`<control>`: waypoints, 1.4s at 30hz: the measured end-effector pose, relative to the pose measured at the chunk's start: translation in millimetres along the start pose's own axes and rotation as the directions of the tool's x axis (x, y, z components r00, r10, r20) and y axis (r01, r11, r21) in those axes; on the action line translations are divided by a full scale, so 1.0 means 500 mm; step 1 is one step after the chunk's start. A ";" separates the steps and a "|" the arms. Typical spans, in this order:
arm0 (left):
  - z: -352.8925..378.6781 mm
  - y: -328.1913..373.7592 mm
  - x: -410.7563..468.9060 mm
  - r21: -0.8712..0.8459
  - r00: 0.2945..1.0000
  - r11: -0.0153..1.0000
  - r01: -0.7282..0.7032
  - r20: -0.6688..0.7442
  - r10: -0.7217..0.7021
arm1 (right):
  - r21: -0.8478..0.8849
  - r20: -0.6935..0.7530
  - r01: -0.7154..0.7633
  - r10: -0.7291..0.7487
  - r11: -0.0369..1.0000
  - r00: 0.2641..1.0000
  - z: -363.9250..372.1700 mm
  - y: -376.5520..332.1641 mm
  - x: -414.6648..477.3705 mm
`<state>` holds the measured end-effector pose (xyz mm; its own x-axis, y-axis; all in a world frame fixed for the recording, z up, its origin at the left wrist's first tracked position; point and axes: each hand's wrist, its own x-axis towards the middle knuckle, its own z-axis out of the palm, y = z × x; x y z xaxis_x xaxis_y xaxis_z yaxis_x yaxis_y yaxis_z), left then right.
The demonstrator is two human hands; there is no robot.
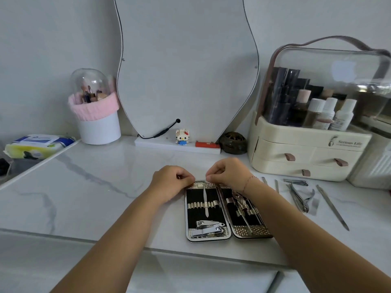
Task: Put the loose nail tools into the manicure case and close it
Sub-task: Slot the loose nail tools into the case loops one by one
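The manicure case [224, 234] lies open flat on the marble counter, black inside with silver elastic bands. Its left half holds a thin metal tool [205, 199] under the band and two nail clippers [208, 227] lower down; the right half holds several tools, partly hidden by my right forearm. My left hand [171, 182] rests curled on the case's far left corner. My right hand [229, 172] pinches the top of the thin tool at the case's far edge. Loose on the counter to the right lie cuticle nippers [300, 197], a small clipper [296, 182] and a long file [332, 207].
A cream cosmetic organiser [304, 144] with drawers stands at the back right. A curvy mirror [186, 66] leans on the wall with a small figurine [182, 136] at its base. A brush holder [97, 115] and a wet-wipes pack [38, 145] sit at the left.
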<state>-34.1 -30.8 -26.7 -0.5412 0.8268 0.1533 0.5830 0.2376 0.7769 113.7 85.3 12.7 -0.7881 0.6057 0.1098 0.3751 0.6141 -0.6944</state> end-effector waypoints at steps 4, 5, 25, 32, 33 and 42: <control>0.001 -0.003 0.002 0.019 1.000 1.000 -0.003 0.001 0.002 | -0.066 0.058 0.033 -0.029 0.997 0.998 0.003 0.002 0.005; 0.001 -0.004 0.002 0.021 1.000 1.000 -0.001 0.001 0.001 | -0.076 0.053 0.040 -0.036 0.996 0.998 0.002 0.005 0.004; 0.002 -0.005 0.002 0.005 1.000 1.000 -0.012 0.004 0.012 | -0.182 0.099 0.115 -0.098 0.977 0.990 -0.054 0.049 -0.031; 0.002 -0.007 0.003 0.008 1.000 1.000 -0.008 0.002 0.008 | -0.236 0.094 0.120 -0.101 0.964 0.990 -0.061 0.046 -0.019; 0.002 -0.007 0.003 0.005 1.000 1.000 -0.005 0.002 0.005 | -0.246 0.091 0.120 -0.100 0.962 0.991 -0.060 0.045 -0.019; 0.002 -0.007 0.003 0.006 1.000 1.000 -0.004 0.004 0.004 | -0.296 0.054 0.104 -0.093 0.949 0.994 -0.045 0.036 -0.021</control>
<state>-36.4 -29.9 -29.5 -0.5366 0.8297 0.1536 0.5883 0.2374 0.7730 139.6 101.5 15.1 -0.8446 0.5180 0.1351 0.4185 0.7962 -0.4369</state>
